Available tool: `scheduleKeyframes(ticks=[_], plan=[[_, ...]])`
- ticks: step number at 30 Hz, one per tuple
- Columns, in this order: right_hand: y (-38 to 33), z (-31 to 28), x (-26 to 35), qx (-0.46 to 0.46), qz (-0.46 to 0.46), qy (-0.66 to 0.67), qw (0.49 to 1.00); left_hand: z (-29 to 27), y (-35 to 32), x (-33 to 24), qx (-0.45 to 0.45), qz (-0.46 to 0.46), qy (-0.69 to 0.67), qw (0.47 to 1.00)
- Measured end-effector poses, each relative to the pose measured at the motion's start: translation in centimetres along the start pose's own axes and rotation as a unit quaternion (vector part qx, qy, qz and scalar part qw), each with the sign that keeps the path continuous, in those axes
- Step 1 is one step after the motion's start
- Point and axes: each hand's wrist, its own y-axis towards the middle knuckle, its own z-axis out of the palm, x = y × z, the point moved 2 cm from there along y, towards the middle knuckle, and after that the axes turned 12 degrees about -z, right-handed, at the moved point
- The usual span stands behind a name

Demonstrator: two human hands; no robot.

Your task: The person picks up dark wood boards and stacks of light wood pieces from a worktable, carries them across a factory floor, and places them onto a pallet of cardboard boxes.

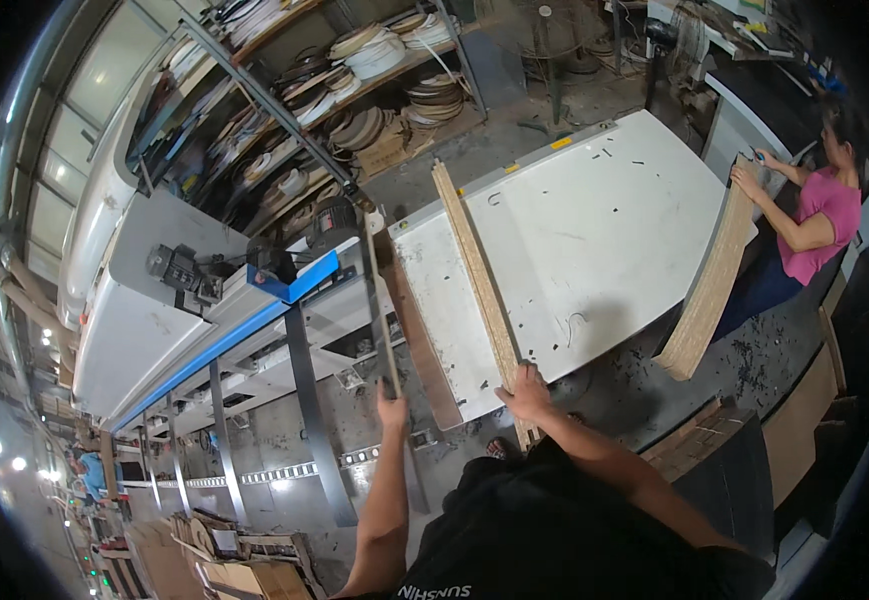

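My left hand (pixel 391 410) is closed round the near end of a long, narrow dark board strip (pixel 376 300). That strip stretches away from me beside the machine, its far end by the machine's corner. To the right, a bundle of long particleboard strips (pixel 479 270) lies across the white tabletop (pixel 604 230), its near end reaching past the edge toward my body. My right hand (pixel 527 392) grips this bundle from above near that edge, thumb on the left side. The undersides of the strips are hidden.
At the right a co-worker (pixel 814 220) in a pink shirt handles a stack of boards (pixel 709 285). On the left stands a large machine with a blue rail (pixel 224 350) and dark support bars (pixel 314 420). Shelves hold coiled edge banding (pixel 374 52). Dark scraps litter the floor (pixel 619 395).
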Motion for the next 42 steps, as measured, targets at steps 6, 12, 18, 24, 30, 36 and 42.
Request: scheduleKeyframes(ticks=[6,12,18,24,30,36,42], plan=[[0.2,-0.2,1.3,0.043,-0.003,0.019,0.999,10.1,-1.4,-10.2,0.218,-0.151,-0.183,0.947],[0.5,-0.8,2.0,0.099,0.022,0.024,0.995,17.2,0.9,-10.7,0.304,-0.193,-0.161,0.919],[0.2,-1.5,1.1,0.053,0.028,-0.011,0.998,20.1,-1.0,-12.9,0.314,-0.067,-0.082,0.944],[0.5,0.6,1.1,0.069,0.001,-0.01,0.998,8.7,-1.3,-6.9,0.205,0.015,0.212,0.955],[-0.5,3.2,-4.8,0.061,0.009,-0.027,0.998,-10.3,0.0,-1.2,-0.249,-0.005,0.401,0.882],[0.2,2.1,0.3,0.096,0.032,0.008,0.995,-20.8,-2.7,6.8,-0.173,-0.121,0.387,0.898],[0.8,2.4,0.9,0.083,-0.007,0.079,0.993,-22.8,-2.0,9.0,-0.207,-0.089,0.32,0.92]])
